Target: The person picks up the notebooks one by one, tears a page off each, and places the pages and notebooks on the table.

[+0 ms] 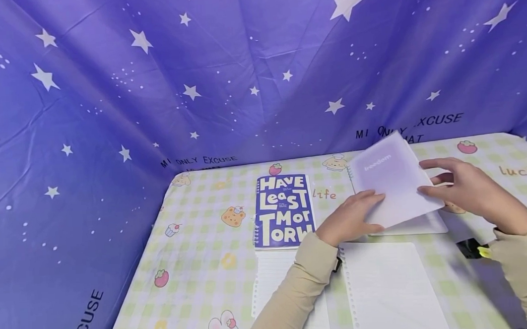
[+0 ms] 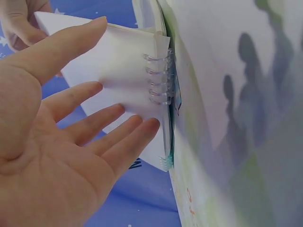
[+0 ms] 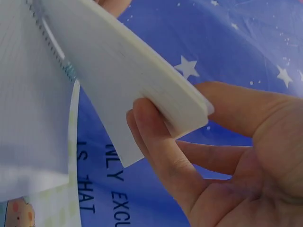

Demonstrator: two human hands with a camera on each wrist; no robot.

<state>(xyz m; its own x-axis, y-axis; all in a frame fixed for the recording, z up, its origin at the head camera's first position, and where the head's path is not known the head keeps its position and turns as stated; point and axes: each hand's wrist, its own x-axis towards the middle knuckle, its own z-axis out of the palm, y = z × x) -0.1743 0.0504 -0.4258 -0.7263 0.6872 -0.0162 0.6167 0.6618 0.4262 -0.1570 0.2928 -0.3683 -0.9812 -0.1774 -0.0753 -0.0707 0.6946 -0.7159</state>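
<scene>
A spiral notebook with a pale purple translucent cover marked "freedom" (image 1: 391, 180) is partly lifted at the back right. My right hand (image 1: 468, 191) pinches its free edge; in the right wrist view the fingers (image 3: 156, 127) and thumb hold a thick stack of pages (image 3: 118, 71) with the cover. Underneath, more white pages (image 1: 412, 225) lie on the table. My left hand (image 1: 351, 215) is at the cover's lower left with its fingers spread and fairly straight. Clear binding rings (image 2: 161, 82) show beyond those fingertips in the left wrist view.
A blue notebook with big cream lettering (image 1: 285, 210) lies left of the hands. Loose lined sheets (image 1: 276, 278) and a blank-looking punched sheet (image 1: 392, 287) lie nearer. The checked tablecloth (image 1: 197, 257) meets a purple starry curtain (image 1: 240, 61) behind.
</scene>
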